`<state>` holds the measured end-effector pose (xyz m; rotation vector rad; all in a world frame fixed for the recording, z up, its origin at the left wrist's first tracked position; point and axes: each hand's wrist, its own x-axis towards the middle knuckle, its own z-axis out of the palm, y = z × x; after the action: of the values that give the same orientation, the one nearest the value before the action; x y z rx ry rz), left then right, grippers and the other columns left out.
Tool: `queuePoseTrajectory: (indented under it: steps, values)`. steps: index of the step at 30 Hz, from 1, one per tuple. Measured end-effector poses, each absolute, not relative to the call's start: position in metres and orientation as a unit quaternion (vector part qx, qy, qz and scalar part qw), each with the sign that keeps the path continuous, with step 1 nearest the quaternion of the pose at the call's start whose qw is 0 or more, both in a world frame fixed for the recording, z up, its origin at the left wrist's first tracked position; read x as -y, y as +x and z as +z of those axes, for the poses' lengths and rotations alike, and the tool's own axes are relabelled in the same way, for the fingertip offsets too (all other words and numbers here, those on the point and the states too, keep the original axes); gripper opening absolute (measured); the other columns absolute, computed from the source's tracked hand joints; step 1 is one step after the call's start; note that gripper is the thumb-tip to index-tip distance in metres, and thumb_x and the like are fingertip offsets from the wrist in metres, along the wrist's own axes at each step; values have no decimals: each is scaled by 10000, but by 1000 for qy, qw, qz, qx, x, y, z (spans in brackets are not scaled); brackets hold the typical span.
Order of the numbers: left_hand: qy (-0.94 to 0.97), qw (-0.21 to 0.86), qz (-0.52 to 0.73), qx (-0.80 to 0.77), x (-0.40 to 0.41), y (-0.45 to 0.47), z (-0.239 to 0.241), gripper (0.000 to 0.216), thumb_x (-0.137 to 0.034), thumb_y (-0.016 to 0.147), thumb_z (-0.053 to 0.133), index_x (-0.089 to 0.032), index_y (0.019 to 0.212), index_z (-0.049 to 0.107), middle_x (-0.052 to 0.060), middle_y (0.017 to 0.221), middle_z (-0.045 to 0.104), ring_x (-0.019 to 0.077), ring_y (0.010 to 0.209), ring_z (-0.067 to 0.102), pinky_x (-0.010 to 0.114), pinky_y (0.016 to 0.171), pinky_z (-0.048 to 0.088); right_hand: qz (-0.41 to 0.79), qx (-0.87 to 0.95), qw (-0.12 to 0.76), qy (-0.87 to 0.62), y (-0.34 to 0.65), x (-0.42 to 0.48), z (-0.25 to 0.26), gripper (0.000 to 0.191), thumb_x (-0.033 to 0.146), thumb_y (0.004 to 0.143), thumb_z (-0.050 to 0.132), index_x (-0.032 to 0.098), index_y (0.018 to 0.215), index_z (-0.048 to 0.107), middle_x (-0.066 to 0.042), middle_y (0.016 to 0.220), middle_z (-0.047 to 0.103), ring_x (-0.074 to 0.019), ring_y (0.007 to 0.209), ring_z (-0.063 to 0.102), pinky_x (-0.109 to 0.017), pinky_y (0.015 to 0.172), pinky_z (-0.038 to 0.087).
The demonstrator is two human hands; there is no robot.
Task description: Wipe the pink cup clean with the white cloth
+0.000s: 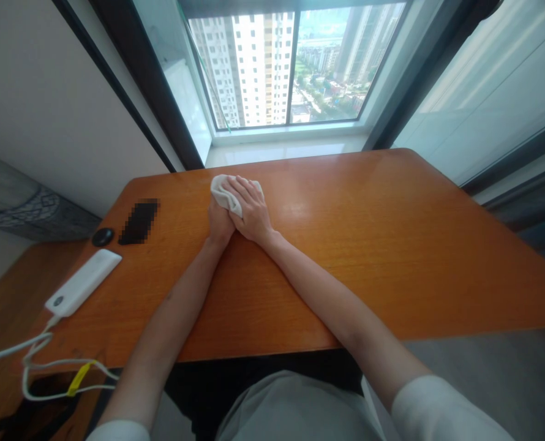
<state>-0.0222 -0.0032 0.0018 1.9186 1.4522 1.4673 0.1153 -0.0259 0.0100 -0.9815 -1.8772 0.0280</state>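
A small white cloth [221, 195] lies bunched on the orange wooden table [392, 245], toward its far edge. My right hand [253, 211] rests on top of the cloth with its fingers curled over it. My left hand [219, 224] sits just beneath and to the left, mostly covered by the right hand, and grips the cloth from below. Both forearms reach forward from the near edge and meet at the cloth.
A white power bank [83, 282] with a white cable [38, 361] lies at the table's left. Beyond it are a small black round object [103, 236] and a blurred dark rectangular object [138, 222]. A large window [295, 67] stands behind the table.
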Motion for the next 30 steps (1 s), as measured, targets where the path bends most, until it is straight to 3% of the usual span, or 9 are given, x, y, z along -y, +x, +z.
queuePoseTrajectory:
  steps: [3,5,9,12,17,19,22,25,30]
  values:
    - [677,107,504,-524,5,-20,4,402,-278,993,635,-222,1386,571,159,1418,697,335,1371,684,534,1209,531,93,647,566,-503,119,15,2,589,452,1177,296,184,1603,600,-148,1580,686,-256,1547,590,-468,1332,453]
    - [679,92,505,-525,5,-19,5,416,-260,957,656,-239,1364,576,144,1392,706,336,1340,692,533,1198,549,110,615,573,-530,122,12,0,607,473,1180,282,165,1601,593,-162,1544,708,-263,1500,634,-458,1294,498]
    - [670,132,520,-513,4,-22,4,327,-360,1038,628,-218,1331,603,174,1415,697,342,1358,684,556,1214,528,11,753,511,-415,120,25,8,589,420,1133,433,208,1675,525,-93,1745,533,-258,1675,425,-463,1424,302]
    - [673,154,516,-507,4,-22,5,358,-392,1061,615,-196,1361,606,191,1442,683,337,1365,685,543,1214,519,-10,799,476,-366,116,29,11,573,380,1107,476,238,1657,557,-65,1749,531,-258,1702,376,-490,1456,202]
    - [679,99,504,-525,6,-19,7,397,-266,982,631,-212,1372,576,161,1400,694,343,1342,683,550,1200,539,109,630,568,-518,120,13,0,597,445,1171,295,149,1601,585,-170,1608,658,-270,1551,578,-485,1340,440]
    - [678,95,508,-523,6,-19,6,406,-252,965,643,-238,1366,579,144,1401,700,344,1349,682,557,1212,542,105,620,577,-521,122,13,-1,605,463,1166,311,145,1607,577,-175,1621,647,-283,1558,569,-504,1346,432]
    - [674,118,524,-507,4,-22,2,372,-308,1010,651,-237,1373,605,156,1401,710,354,1359,692,576,1216,540,27,731,531,-427,119,24,6,588,428,1122,431,181,1640,560,-112,1729,552,-275,1677,414,-502,1433,277]
    - [677,150,538,-480,3,-25,0,333,-343,1052,631,-233,1366,629,163,1419,711,348,1418,672,571,1252,508,-10,800,476,-365,114,30,12,574,386,1089,474,220,1627,585,-66,1737,547,-267,1701,378,-504,1462,179]
    - [683,94,515,-509,4,-20,4,385,-273,989,626,-201,1366,592,172,1387,709,342,1345,699,567,1205,544,79,656,561,-498,120,16,4,585,390,1144,311,166,1621,566,-143,1632,642,-258,1576,551,-492,1360,415]
